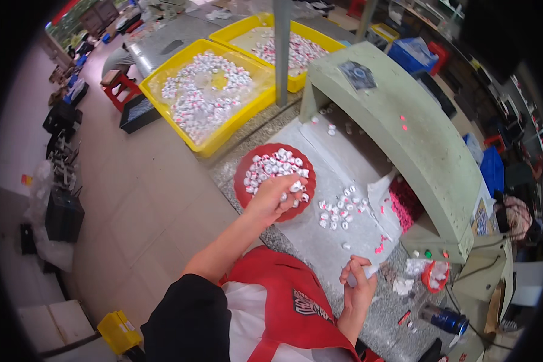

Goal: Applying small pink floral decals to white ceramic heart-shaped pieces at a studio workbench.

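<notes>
My left hand (274,196) reaches over a scalloped red bowl (245,197) heaped with small round white pieces marked with pink (273,164). Its fingers are curled, and a few of these white pieces show at the fingertips. On the white sheet (308,236) to the right of the bowl lies a loose group of the same pieces (338,212). Near the sheet's front corner my right hand (357,288) is closed around a small whitish object (357,275); its kind is not clear. Small pink bits (381,245) are scattered on the sheet close to that hand.
A pale green arched housing (398,114) stands over the sheet, with a pile of pink bits (406,204) under it. Two yellow trays (206,149) of similar pieces sit at the back. A red cup (428,279) and blue bottle (445,318) stand at right.
</notes>
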The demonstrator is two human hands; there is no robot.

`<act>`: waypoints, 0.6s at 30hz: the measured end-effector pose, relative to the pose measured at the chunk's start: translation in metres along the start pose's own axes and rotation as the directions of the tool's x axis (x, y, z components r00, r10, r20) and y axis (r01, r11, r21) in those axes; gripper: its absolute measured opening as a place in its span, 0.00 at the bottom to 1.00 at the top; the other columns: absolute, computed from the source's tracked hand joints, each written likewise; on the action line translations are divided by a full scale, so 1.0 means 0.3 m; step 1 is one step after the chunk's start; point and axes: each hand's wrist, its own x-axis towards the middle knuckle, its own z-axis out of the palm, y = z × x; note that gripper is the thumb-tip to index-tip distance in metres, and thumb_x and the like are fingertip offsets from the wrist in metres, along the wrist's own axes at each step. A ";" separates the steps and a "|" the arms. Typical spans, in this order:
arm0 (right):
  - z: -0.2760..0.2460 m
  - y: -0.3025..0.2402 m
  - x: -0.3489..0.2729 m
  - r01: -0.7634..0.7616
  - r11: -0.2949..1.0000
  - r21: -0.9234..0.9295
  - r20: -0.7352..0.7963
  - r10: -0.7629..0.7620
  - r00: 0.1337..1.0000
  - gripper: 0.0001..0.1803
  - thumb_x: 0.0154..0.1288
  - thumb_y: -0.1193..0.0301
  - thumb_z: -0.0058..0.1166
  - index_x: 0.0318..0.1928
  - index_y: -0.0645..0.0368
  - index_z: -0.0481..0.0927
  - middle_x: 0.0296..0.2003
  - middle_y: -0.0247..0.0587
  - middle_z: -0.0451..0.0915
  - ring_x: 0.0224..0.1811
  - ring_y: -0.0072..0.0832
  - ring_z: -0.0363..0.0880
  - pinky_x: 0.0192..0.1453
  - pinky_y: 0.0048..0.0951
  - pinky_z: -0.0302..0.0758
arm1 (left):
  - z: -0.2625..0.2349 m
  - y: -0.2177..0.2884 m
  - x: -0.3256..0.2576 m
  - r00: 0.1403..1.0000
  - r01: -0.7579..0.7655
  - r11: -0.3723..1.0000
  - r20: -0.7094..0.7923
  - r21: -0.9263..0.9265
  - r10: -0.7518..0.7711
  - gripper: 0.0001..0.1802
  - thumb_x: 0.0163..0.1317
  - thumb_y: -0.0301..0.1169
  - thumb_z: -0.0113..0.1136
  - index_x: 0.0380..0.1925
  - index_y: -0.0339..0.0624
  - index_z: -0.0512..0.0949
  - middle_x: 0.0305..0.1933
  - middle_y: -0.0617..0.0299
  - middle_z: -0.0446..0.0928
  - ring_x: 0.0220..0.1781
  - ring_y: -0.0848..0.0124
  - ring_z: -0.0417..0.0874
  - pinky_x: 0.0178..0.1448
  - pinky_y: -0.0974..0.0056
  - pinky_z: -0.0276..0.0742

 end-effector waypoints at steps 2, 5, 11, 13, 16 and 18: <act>0.002 0.011 -0.007 0.004 1.000 -0.002 -0.039 -0.004 0.999 0.09 0.54 0.74 0.54 0.36 0.65 0.72 0.20 0.37 0.70 0.18 0.23 0.68 0.19 0.22 0.63 | -0.057 -0.066 0.066 0.970 -0.104 0.983 -0.203 0.151 0.134 0.13 0.57 0.35 0.48 0.32 0.35 0.75 0.21 0.62 0.71 0.12 0.82 0.61 0.13 0.76 0.48; -0.063 0.051 -0.004 -0.022 0.999 0.024 -0.030 0.023 0.999 0.12 0.54 0.75 0.52 0.40 0.63 0.70 0.24 0.37 0.70 0.20 0.24 0.69 0.21 0.22 0.66 | -0.216 -0.163 0.164 0.844 -0.071 0.261 -0.082 0.963 0.531 0.20 0.60 0.44 0.49 0.38 0.35 0.74 0.19 0.56 0.76 0.20 0.68 0.78 0.27 0.64 0.71; -0.068 0.008 -0.035 -0.033 0.995 -0.097 -0.148 0.018 0.989 0.24 0.52 0.79 0.53 0.51 0.64 0.65 0.33 0.40 0.72 0.30 0.27 0.71 0.34 0.25 0.72 | -0.143 -0.036 0.042 0.987 -0.144 0.963 -0.032 0.229 0.155 0.22 0.52 0.23 0.50 0.50 0.36 0.67 0.30 0.67 0.66 0.29 0.78 0.68 0.34 0.72 0.67; -0.090 0.001 0.000 0.020 0.990 -0.140 -0.126 -0.038 0.991 0.27 0.52 0.78 0.54 0.54 0.63 0.63 0.39 0.43 0.69 0.34 0.30 0.70 0.36 0.27 0.72 | -0.006 -0.037 0.008 0.970 -0.140 0.990 0.200 0.015 0.134 0.20 0.57 0.23 0.49 0.52 0.36 0.65 0.35 0.63 0.71 0.36 0.74 0.74 0.39 0.73 0.70; -0.063 -0.021 -0.004 0.258 0.957 -0.132 -0.123 -0.274 0.954 0.22 0.53 0.82 0.51 0.49 0.61 0.62 0.33 0.40 0.68 0.29 0.27 0.72 0.30 0.26 0.73 | 0.224 -0.010 -0.050 0.851 -0.063 0.989 0.525 0.135 -0.018 0.20 0.59 0.27 0.51 0.51 0.35 0.66 0.39 0.59 0.73 0.42 0.69 0.77 0.44 0.72 0.72; -0.029 -0.098 -0.013 0.326 0.925 -0.197 -0.085 -0.347 0.934 0.24 0.52 0.84 0.49 0.51 0.60 0.60 0.34 0.41 0.68 0.32 0.29 0.74 0.33 0.28 0.75 | 0.307 -0.010 -0.078 0.796 0.101 0.995 0.598 0.016 -0.090 0.20 0.59 0.26 0.50 0.52 0.35 0.66 0.42 0.57 0.74 0.44 0.67 0.77 0.45 0.71 0.73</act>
